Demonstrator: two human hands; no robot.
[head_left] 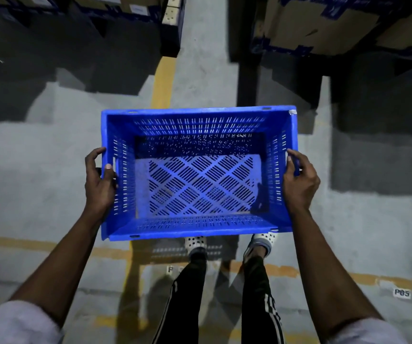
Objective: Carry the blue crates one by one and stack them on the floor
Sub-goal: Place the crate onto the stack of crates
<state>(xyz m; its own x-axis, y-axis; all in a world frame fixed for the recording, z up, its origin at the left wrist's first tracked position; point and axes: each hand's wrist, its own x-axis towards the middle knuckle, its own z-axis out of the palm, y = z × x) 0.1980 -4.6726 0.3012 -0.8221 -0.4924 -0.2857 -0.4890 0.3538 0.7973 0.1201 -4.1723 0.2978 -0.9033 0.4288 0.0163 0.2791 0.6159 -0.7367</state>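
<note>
i have the blue crate [197, 125] clamped at its two short ends, held level above the floor [51, 182] just ahead of my shoes [195, 242]. my left hand [99, 180] curls round the left rim with the thumb over the top; my right hand [299, 180] wraps the right rim the same way. the long axis runs straight across between the hands, so neither is nearer. no stack is in view, so i cannot tell where it goes. bare concrete lies under and ahead, along the yellow line [162, 80]. the dark load [76, 33] on the left and the cartons [324, 28] on the right hem in the far end.
</note>
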